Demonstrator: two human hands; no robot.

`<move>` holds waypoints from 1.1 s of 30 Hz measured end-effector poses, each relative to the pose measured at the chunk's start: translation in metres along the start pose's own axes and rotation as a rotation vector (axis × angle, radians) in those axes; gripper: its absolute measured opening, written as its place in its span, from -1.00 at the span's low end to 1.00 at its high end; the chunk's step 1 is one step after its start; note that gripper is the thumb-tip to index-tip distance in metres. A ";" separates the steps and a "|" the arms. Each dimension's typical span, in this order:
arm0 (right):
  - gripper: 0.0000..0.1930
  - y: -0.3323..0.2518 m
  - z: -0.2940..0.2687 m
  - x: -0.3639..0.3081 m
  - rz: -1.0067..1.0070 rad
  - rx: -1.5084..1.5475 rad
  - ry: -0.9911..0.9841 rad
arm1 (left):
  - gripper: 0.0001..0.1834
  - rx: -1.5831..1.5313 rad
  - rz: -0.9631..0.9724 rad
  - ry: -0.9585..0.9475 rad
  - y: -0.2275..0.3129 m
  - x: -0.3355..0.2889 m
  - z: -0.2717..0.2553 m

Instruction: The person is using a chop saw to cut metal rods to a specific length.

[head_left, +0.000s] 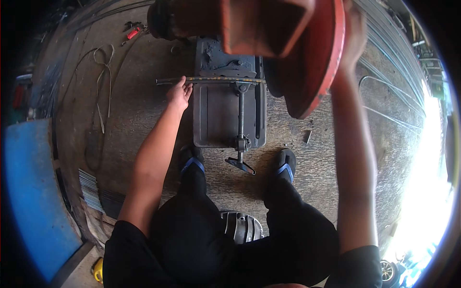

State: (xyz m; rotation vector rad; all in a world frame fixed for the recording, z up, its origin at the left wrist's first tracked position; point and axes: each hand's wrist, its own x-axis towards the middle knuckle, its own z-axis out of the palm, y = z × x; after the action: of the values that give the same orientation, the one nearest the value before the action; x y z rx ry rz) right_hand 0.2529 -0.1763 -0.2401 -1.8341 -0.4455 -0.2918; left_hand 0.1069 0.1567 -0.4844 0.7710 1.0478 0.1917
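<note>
A cut-off saw stands on the floor before me, its dark base (230, 129) between my feet. The saw's raised head, with a red blade guard (331, 57), fills the top of the view and looks smeared. A thin metal bar (206, 79) lies crosswise on the base, against the jaw of the screw clamp (241, 113). My left hand (179, 96) is closed at the bar's left part, a finger over it. My right hand (354, 38) is up beside the guard, blurred. Its fingers are mostly hidden, and what it grips does not show.
Long metal rods (394, 72) lie along the right side. A looped cord (103, 67) and a red-handled tool (133, 33) are on the floor at left. A blue panel (38, 192) stands at far left. A slatted metal piece (242, 225) sits between my legs.
</note>
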 end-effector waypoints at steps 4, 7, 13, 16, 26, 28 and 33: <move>-0.54 0.127 0.002 -0.079 0.406 -0.219 -0.144 | -0.76 -0.009 0.002 0.033 -0.005 0.002 -0.002; -0.54 0.195 0.000 -0.126 0.559 -0.333 -0.280 | -0.75 -0.018 -0.012 -0.012 -0.005 0.003 -0.003; -0.53 0.234 -0.007 -0.143 0.642 -0.430 -0.380 | -0.82 -0.034 -0.025 0.014 -0.004 -0.005 0.002; -0.53 0.232 -0.006 -0.139 0.642 -0.448 -0.408 | -0.81 -0.041 -0.017 0.024 -0.003 -0.010 0.004; -0.52 0.235 0.001 -0.130 0.638 -0.449 -0.450 | -0.78 -0.044 -0.023 0.005 0.000 -0.009 0.003; -0.52 0.236 0.002 -0.132 0.643 -0.448 -0.456 | -0.77 -0.042 -0.011 0.013 -0.001 -0.006 0.002; -0.52 0.237 0.002 -0.134 0.656 -0.442 -0.460 | -0.80 -0.028 0.006 0.022 -0.001 -0.005 -0.001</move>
State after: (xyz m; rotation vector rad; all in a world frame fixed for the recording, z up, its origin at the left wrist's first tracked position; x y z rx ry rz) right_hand 0.2372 -0.2562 -0.4999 -2.3713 -0.0635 0.5300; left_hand 0.1032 0.1543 -0.4813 0.7485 1.0616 0.2201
